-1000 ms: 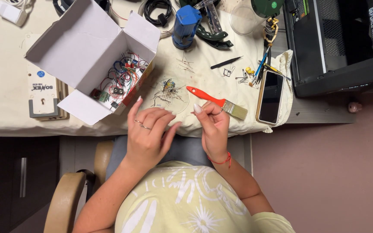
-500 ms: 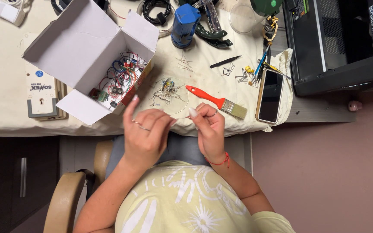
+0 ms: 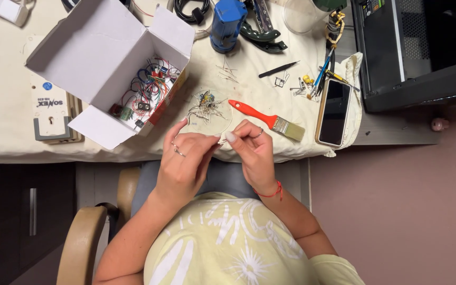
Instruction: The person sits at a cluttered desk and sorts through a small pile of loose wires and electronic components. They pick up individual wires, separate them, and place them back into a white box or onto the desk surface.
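My left hand [image 3: 186,158] and my right hand [image 3: 252,150] meet at the table's front edge, fingertips touching. Between them they pinch a thin pale wire [image 3: 229,125] that curves up from the fingers. My left index finger points up toward a small heap of loose electronic parts with wire legs [image 3: 204,105] lying just beyond the hands. A brush with a red handle [image 3: 265,119] lies right of the heap, close to my right hand. An open white cardboard box [image 3: 96,53] at the left holds coloured wires and small boards [image 3: 146,92].
A dark phone [image 3: 334,112] lies right of the brush, a black computer case [image 3: 418,47] stands at far right. A blue cylinder [image 3: 227,24], cables and small tools lie at the back. A grey flat device [image 3: 51,111] sits left. A wooden chair arm [image 3: 80,243] is below.
My right hand's fingers have closed in on the left hand's fingertips. Both hands stay at the same spot by the table edge.
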